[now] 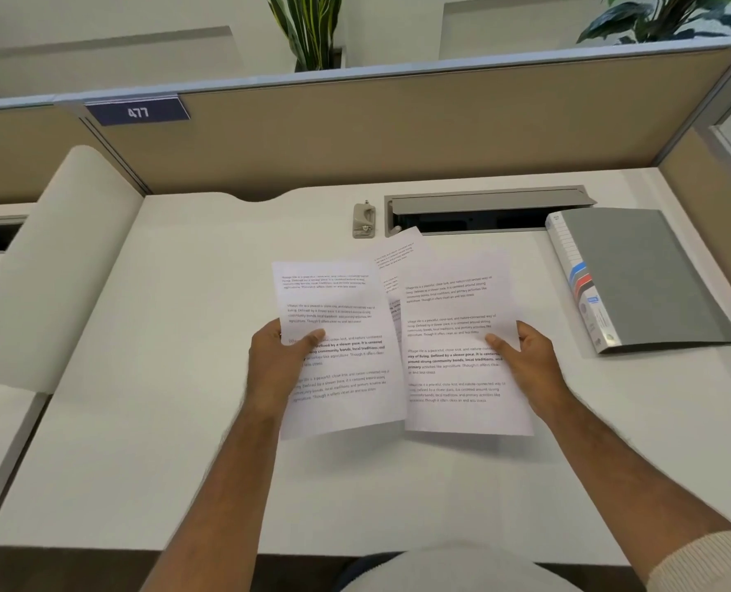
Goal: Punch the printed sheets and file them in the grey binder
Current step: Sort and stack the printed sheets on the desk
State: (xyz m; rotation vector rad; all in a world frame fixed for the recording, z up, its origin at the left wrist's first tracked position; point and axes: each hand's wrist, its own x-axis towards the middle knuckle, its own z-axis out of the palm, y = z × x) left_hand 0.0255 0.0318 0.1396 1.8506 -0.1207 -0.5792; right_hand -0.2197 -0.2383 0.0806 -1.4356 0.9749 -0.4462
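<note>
Above the middle of the white desk (141,420) I hold printed sheets fanned apart. My left hand (276,361) grips the left sheet (338,378) at its left edge, thumb on top. My right hand (530,356) grips the right sheet (457,378) at its right edge. A third sheet (397,254) shows behind them, between the two. A small grey hole punch (364,220) stands at the back of the desk, beyond the sheets. The grey binder (645,275) lies shut at the right, spine toward the sheets.
An open cable tray with a grey lid (483,207) runs along the back edge between punch and binder. Tan partition walls (397,134) close the back and right sides. A neighbouring desk's white panel (47,267) borders the left.
</note>
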